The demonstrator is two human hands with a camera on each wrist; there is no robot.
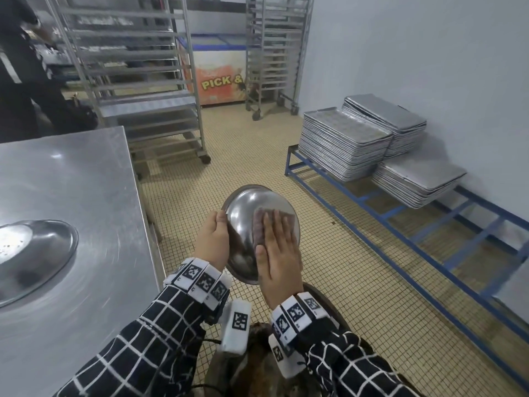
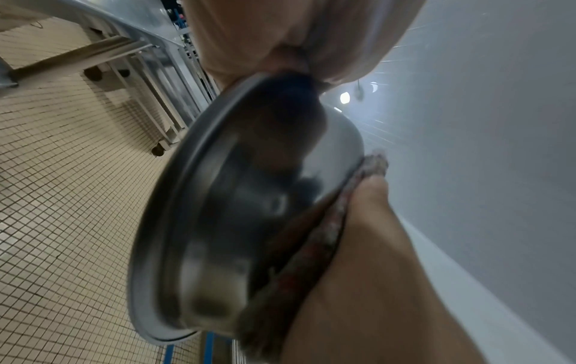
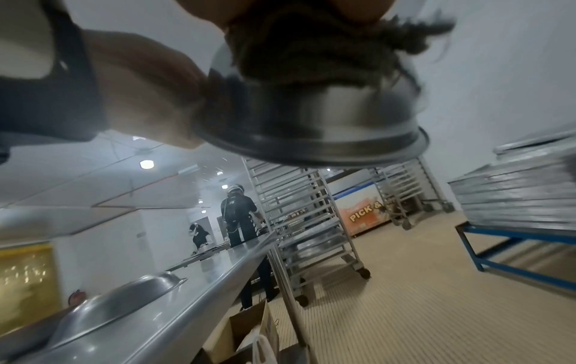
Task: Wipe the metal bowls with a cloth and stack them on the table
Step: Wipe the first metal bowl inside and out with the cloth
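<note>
I hold a metal bowl (image 1: 243, 213) in the air over the floor, right of the table, its outer side turned up toward me. My left hand (image 1: 213, 239) grips its left rim, thumb on the outside. My right hand (image 1: 279, 247) lies flat with straight fingers on a pinkish-brown cloth (image 1: 259, 224), pressing it against the bowl's outer wall. The left wrist view shows the bowl (image 2: 237, 197) on edge with the cloth (image 2: 327, 236) between it and my right palm. Another metal bowl (image 1: 34, 253) lies upside down on the steel table (image 1: 71, 181), also seen as the upturned bowl (image 3: 124, 300) in the right wrist view.
Wheeled tray racks (image 1: 137, 75) stand beyond the table. Stacks of baking trays (image 1: 357, 138) sit on a low blue frame (image 1: 400, 219) along the right wall. A chest freezer (image 1: 217, 73) is at the back. Another person (image 1: 20, 67) stands far left. A large dark vessel (image 1: 257, 353) sits below my wrists.
</note>
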